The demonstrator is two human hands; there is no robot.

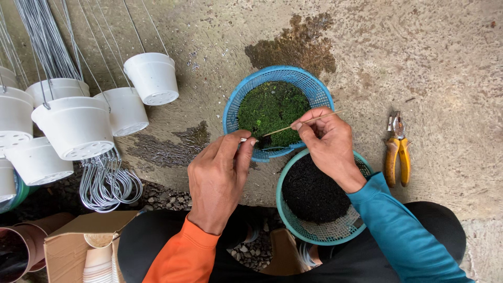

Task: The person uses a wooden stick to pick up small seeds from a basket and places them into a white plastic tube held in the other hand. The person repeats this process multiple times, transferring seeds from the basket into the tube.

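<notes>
Head view: near to far.
Teal mesh basket of dark soil point(343, 230): lower centre.
Left hand point(217, 178): fingertips pinched on something small.
Right hand point(327, 141): fingers pinch thin wooden stick point(304, 122); best held steady.
Blue mesh basket of green moss point(319, 91): centre, beyond.

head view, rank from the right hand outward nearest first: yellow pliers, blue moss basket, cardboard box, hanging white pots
From the right hand:
1. Blue moss basket, right under its fingers.
2. Yellow pliers, on the floor to its right.
3. Hanging white pots, upper left.
4. Cardboard box, bottom left corner.
</notes>
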